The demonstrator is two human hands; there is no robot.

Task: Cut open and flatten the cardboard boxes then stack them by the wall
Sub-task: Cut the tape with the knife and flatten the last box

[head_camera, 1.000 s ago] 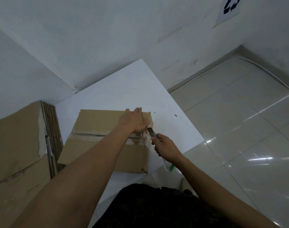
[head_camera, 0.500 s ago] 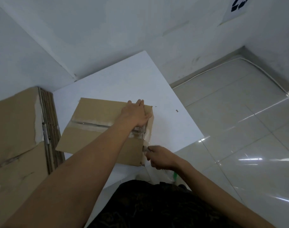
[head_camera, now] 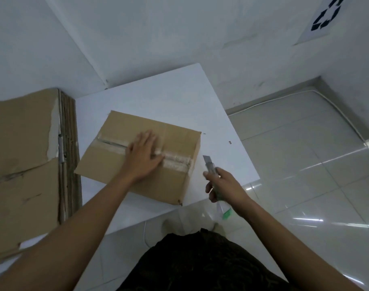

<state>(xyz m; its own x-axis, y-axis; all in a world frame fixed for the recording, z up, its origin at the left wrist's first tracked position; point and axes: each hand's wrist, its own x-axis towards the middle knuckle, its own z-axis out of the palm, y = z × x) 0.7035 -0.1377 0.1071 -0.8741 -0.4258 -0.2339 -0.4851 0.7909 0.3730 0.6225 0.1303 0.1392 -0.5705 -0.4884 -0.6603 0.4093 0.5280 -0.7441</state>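
Closest to me, a dark patterned garment (head_camera: 200, 265) fills the bottom edge. Just past it I see the right hand (head_camera: 223, 183) curled round the handle of a utility knife (head_camera: 211, 169). Its blade is out and points away from the body, and its green tail pokes out below the wrist. The blade sits just beside the right side of the cardboard box (head_camera: 108, 169), apart from it as far as I can tell.

The left hand (head_camera: 143, 158) lies flat on the box top, fingers straight and slightly spread, with the palm pressing across the clear tape (head_camera: 177, 163) that runs along the centre seam. The box is closed and sits on the white table (head_camera: 169, 97), near its front right part.

To the left, flattened cardboard sheets (head_camera: 21, 154) lie stacked on the same table, their corrugated edges facing the box. Beyond are the white walls, a recycling sign (head_camera: 324, 17) high on the right, and a pale cable (head_camera: 284, 96) along the foot of the wall on the glossy tiled floor (head_camera: 305, 164).
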